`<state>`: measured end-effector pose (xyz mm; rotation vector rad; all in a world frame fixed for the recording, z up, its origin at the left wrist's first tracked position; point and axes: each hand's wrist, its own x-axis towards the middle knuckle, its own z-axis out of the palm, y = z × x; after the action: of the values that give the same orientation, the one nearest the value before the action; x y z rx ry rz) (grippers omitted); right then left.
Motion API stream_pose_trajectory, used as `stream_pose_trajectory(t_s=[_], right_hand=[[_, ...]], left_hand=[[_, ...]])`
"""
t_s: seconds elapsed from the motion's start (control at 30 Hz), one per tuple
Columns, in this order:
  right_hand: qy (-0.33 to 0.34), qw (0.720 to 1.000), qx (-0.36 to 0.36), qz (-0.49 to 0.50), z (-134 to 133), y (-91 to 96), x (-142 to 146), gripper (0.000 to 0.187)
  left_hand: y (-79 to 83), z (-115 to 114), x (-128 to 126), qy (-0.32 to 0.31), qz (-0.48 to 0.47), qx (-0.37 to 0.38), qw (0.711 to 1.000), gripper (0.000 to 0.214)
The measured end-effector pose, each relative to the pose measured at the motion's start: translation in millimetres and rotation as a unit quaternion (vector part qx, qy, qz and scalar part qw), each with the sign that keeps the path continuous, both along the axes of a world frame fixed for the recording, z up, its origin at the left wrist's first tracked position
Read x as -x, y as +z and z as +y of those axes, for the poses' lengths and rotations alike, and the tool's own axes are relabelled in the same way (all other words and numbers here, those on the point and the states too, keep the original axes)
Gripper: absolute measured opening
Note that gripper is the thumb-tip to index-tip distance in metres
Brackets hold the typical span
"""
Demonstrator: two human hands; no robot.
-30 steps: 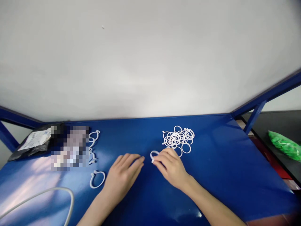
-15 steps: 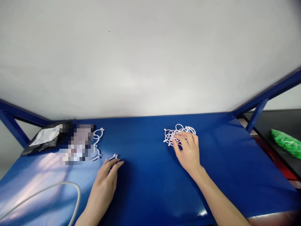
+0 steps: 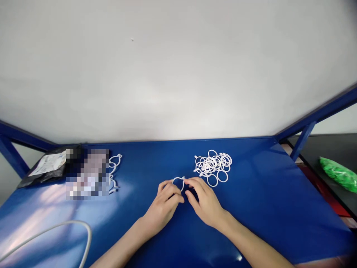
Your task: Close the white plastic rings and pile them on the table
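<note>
A thin white plastic ring (image 3: 179, 178) with a small knob at its upper right is between my two hands, above the middle of the blue table. My left hand (image 3: 163, 206) is closed on the ring's left side, its fingers covering the lower left part. My right hand (image 3: 205, 203) has its index fingertip at the knob and its thumb just below, bent around the ring's right edge. To the right lies a loose pile of similar white rings (image 3: 212, 163), several overlapping. More white rings (image 3: 115, 162) lie at the left, beside a blurred-out flat object (image 3: 93, 167).
A black plastic parcel (image 3: 51, 163) with a white label lies at the back left of the blue table (image 3: 156, 160). A pale cable (image 3: 75, 222) loops over the front left. Blue frame bars (image 3: 304, 137) flank both sides. A green bag (image 3: 338, 175) sits on a dark surface at far right.
My right hand has moved left from the pile and my left hand right from the left-hand rings; they now meet at one ring. Two rings now lie apart at the pile's front.
</note>
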<state>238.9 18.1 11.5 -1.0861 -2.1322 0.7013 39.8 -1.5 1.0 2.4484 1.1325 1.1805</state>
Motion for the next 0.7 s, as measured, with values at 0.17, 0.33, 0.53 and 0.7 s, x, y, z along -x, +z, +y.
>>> stream_pose_trajectory(t_s=[0.17, 0.33, 0.53, 0.7], right_hand=[[-0.004, 0.987, 0.135, 0.090, -1, -1.6, 3, 0.021], [-0.049, 0.972, 0.186, 0.138, 0, -5.1, 7, 0.012], [-0.042, 0.976, 0.155, 0.145, 2, -3.3, 3, 0.010], [0.001, 0.982, 0.129, 0.136, -2, -0.3, 4, 0.007]], left_hand=[[3.1, -6, -1, -0.069, 0.033, -0.016, 0.997, 0.024], [10.2, -5, -9, -0.088, 0.038, -0.055, 0.994, 0.020], [4.4, -11, -4, 0.081, -0.047, -0.025, 0.995, 0.024], [-2.1, -5, -1, 0.079, -0.065, 0.100, 0.990, 0.014]])
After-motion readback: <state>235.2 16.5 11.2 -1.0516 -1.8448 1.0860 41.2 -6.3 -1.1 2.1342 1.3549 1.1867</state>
